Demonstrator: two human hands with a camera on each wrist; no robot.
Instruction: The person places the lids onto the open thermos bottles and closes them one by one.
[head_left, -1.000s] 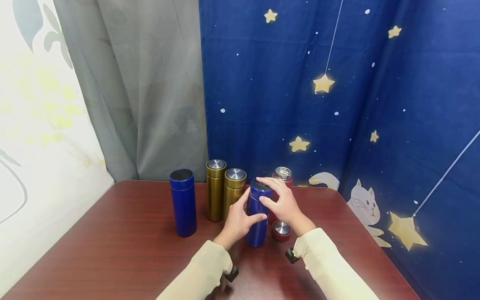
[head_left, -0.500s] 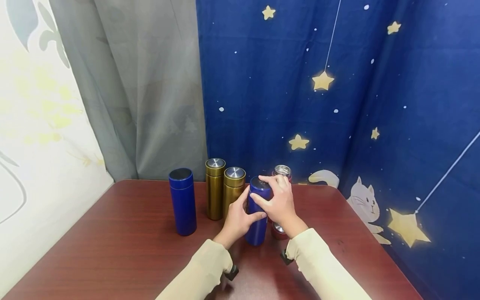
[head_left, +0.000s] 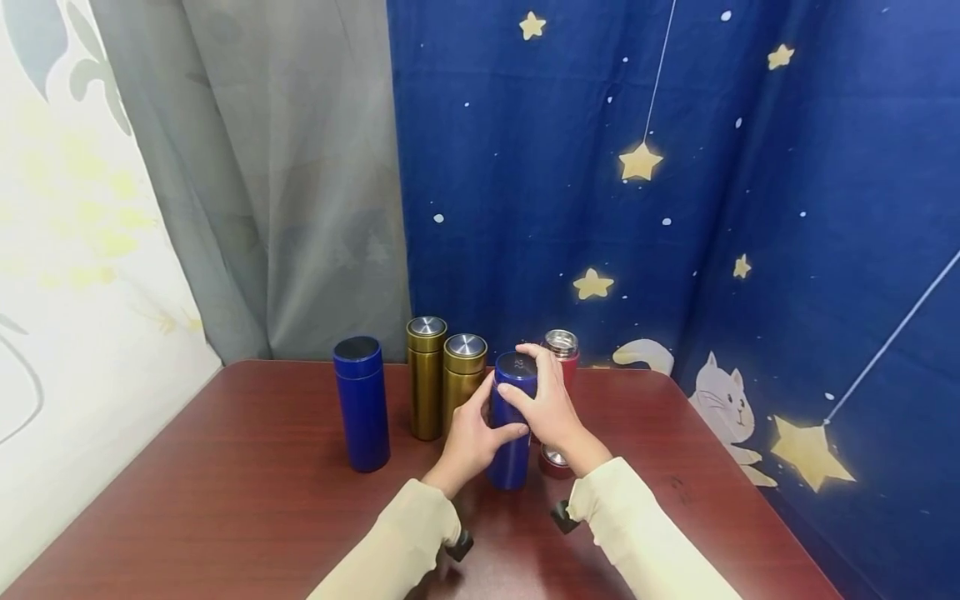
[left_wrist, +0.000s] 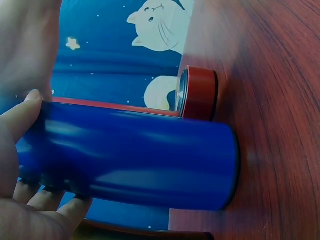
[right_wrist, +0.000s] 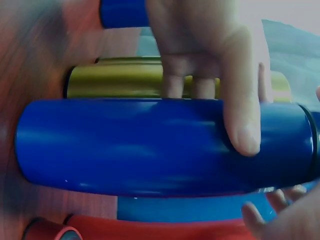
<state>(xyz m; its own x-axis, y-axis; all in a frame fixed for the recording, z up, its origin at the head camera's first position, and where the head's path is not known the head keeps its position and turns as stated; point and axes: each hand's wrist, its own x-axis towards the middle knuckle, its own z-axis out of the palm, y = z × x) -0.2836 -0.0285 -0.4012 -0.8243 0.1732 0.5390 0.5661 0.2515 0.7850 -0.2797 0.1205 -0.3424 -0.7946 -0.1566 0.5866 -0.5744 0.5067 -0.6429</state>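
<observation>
The left hand (head_left: 471,437) grips the held blue bottle (head_left: 510,458) round its body, much as it did 1 s ago. The right hand (head_left: 553,408) then reached over the lid (head_left: 510,365); it has turned toward the bottle's right, thumb and fingers curved round the lid, leaving more of its top uncovered. I judge this to be a twist of the lid, which still sits on the body; whether it has loosened, I cannot tell.

The held bottle stands upright on the table (head_left: 262,508), glossy deep blue, with a black top bearing pale marks. Just to its right is a red cap (head_left: 555,463), partly hidden. Well to its left stands another blue bottle (head_left: 363,421). Behind it are 2 gold bottles (head_left: 426,392) to the left and an open red bottle (head_left: 570,368) to the right.
</observation>
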